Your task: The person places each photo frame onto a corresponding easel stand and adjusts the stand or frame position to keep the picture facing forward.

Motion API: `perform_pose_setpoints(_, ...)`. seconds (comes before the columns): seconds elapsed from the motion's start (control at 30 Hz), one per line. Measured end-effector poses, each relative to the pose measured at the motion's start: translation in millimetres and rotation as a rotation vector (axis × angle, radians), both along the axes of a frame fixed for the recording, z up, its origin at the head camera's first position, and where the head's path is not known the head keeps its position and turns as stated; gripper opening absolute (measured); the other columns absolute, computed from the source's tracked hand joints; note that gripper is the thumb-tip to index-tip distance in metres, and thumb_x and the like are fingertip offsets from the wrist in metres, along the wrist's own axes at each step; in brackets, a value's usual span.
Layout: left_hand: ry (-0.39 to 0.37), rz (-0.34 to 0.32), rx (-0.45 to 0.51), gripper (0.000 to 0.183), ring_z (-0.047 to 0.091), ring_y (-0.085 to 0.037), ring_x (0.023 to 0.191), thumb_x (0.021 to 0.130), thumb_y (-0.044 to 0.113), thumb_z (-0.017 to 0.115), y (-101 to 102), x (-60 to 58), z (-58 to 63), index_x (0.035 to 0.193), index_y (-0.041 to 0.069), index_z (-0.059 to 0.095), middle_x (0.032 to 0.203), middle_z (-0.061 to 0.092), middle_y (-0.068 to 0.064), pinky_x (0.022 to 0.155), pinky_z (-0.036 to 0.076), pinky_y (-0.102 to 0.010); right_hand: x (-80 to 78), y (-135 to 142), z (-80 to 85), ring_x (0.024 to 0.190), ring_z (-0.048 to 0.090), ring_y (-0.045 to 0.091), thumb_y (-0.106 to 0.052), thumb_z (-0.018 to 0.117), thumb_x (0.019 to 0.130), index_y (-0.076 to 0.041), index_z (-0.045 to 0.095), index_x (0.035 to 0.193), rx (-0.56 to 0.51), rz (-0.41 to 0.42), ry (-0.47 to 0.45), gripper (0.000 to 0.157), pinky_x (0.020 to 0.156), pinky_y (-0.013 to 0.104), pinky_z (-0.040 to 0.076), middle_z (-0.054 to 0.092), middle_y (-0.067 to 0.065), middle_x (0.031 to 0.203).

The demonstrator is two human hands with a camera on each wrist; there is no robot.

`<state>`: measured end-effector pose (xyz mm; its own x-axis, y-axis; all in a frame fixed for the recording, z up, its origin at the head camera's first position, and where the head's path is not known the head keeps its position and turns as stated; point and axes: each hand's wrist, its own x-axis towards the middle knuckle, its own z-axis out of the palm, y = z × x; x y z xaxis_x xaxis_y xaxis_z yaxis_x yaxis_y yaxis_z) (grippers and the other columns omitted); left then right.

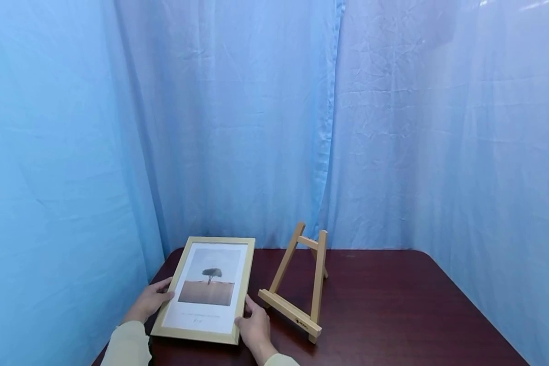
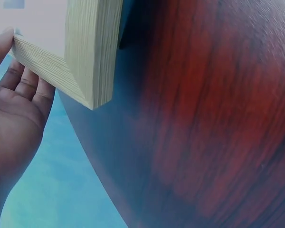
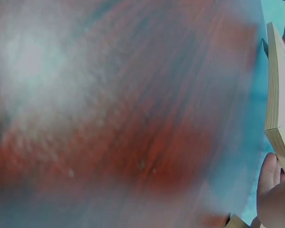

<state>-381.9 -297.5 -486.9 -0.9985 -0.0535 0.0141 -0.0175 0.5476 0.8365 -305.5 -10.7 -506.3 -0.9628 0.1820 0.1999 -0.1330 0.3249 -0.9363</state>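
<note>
A picture frame point(image 1: 196, 335) with a pale wood border is held between both hands at the table's left, tilted with its print of a lone tree facing up. My left hand point(image 1: 148, 302) grips its left side, thumb on the front face and fingers behind. On the opposite side, my right hand point(image 1: 256, 328) holds the lower right edge the same way. The left wrist view shows a corner of the frame point(image 2: 80, 57) close over the wood and the left hand point(image 2: 16, 118) at its edge. To the right of the frame stands a small wooden easel point(image 1: 318, 279), bearing nothing.
The dark red-brown table point(image 1: 393, 305) has rounded far corners. Blue curtains point(image 1: 256, 127) hang behind it and along both sides. The easel's front ledge point(image 1: 288, 310) lies close to the right hand.
</note>
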Motion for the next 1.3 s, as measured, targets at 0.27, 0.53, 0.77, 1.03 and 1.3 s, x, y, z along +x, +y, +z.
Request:
perform_pose_setpoints(0.27, 0.013, 0.012, 0.019, 0.061, 0.044, -0.049, 0.127, 0.099, 0.014, 0.060, 5, -1.0, 9.2, 0.152, -0.001, 0.033, 0.141, 0.045, -0.034, 0.103, 0.038, -0.060, -5.2, 6, 6.2, 0.069, 0.063, 0.008, 0.009, 0.071, 0.075, -0.002, 0.060, 0.136, -0.064, 0.045, 0.062, 0.063, 0.060, 0.025, 0.053, 0.072, 0.012, 0.107)
perform_pose_setpoints(0.53, 0.018, 0.042, 0.088, 0.059, 0.045, -0.044, 0.123, 0.100, 0.011, 0.058, 13, -7.8, 18.3, 0.153, 0.004, 0.033, 0.130, 0.050, -0.027, 0.104, 0.037, -0.060, -5.9, 12, 17.2, 0.074, 0.063, 0.012, 0.011, 0.067, 0.081, -0.002, 0.056, 0.139, -0.108, 0.074, 0.087, 0.061, 0.060, 0.025, 0.054, 0.066, 0.020, 0.118)
perform_pose_setpoints(0.77, 0.053, 0.018, 0.150, 0.059, 0.042, -0.044, 0.124, 0.101, 0.009, 0.056, 19, -9.5, 29.2, 0.154, 0.004, 0.031, 0.132, 0.046, -0.029, 0.106, 0.035, -0.061, -10.1, 18, 26.0, 0.086, 0.065, 0.015, 0.007, 0.065, 0.087, -0.008, 0.053, 0.144, -0.103, 0.090, 0.065, 0.061, 0.065, 0.028, 0.054, 0.060, 0.022, 0.130)
perform_pose_setpoints(1.03, 0.102, -0.032, 0.184, 0.058, 0.039, -0.043, 0.129, 0.102, 0.006, 0.053, 28, -12.2, 45.3, 0.155, 0.004, 0.028, 0.138, 0.044, -0.030, 0.108, 0.033, -0.059, -12.1, 26, 38.6, 0.088, 0.067, 0.016, 0.006, 0.062, 0.090, -0.009, 0.049, 0.147, -0.106, 0.092, 0.091, 0.061, 0.065, 0.029, 0.056, 0.060, 0.018, 0.134)
perform_pose_setpoints(1.3, 0.132, -0.053, 0.216, 0.059, 0.042, -0.043, 0.129, 0.102, 0.004, 0.052, 37, -15.2, 56.5, 0.155, 0.004, 0.027, 0.138, 0.046, -0.032, 0.108, 0.034, -0.056, -17.6, 37, 48.1, 0.092, 0.066, 0.019, 0.007, 0.064, 0.088, -0.015, 0.051, 0.147, -0.084, 0.068, 0.149, 0.064, 0.067, 0.030, 0.056, 0.062, 0.017, 0.130)
